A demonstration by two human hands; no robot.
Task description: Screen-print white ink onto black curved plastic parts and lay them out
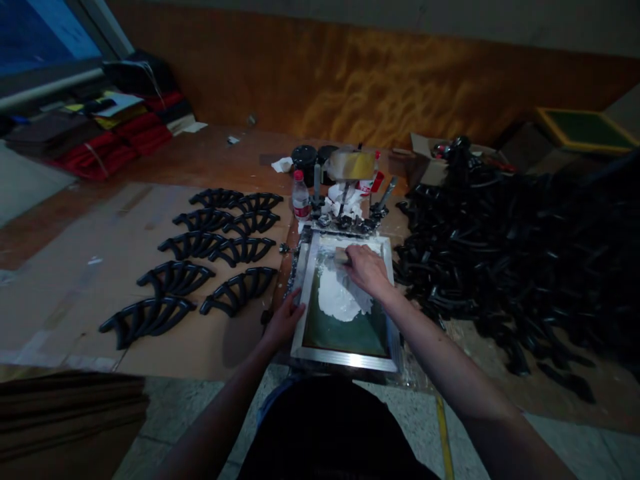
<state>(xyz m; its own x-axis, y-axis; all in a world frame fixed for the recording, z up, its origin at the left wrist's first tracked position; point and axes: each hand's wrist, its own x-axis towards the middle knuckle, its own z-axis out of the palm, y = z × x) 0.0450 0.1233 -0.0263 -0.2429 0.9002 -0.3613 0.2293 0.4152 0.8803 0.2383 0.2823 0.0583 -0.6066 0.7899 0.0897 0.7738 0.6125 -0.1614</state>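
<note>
In front of me lies a silver-edged screen printing frame (345, 360) with green mesh. Thick white ink (343, 297) covers much of the mesh's upper and middle part. My right hand (367, 268) is closed round a squeegee (342, 256) near the frame's far end; only the squeegee's left end shows clearly beside the fingers. At the frame's left edge, my left hand (285, 321) grips the side rail, its fingers partly in shadow. Behind the frame are the metal clamps (345, 221), smeared with white.
Curved black plastic pieces (240, 290) lie in rows on cardboard (80, 293) to the left. A large heap of similar black pieces (475, 247) fills the right side. A red-capped bottle (301, 197) and black tubs (304, 157) stand behind. Red cloth stacks (105, 147) sit far left.
</note>
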